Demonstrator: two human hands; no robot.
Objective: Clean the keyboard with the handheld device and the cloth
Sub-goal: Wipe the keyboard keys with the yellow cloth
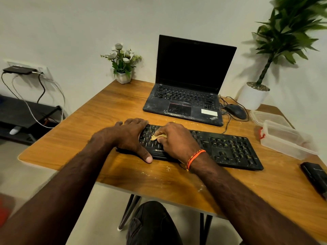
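Note:
A black keyboard point(228, 149) lies across the wooden table point(99, 121), dusty with pale crumbs around it. My left hand point(131, 137) lies over the keyboard's left end, fingers over its far edge and thumb at the near edge, holding it down. My right hand point(175, 138) presses a small bunched yellow cloth point(156, 137) onto the left-hand keys, fingers curled round it. A black handheld device point(314, 177) lies at the table's right edge, away from both hands.
A dusty open laptop point(187, 96) stands behind the keyboard, with a wired mouse point(236, 111) to its right. Clear plastic boxes point(283, 138) sit at the right. A small flower pot point(123, 76) and a large potted plant point(253, 96) stand at the back.

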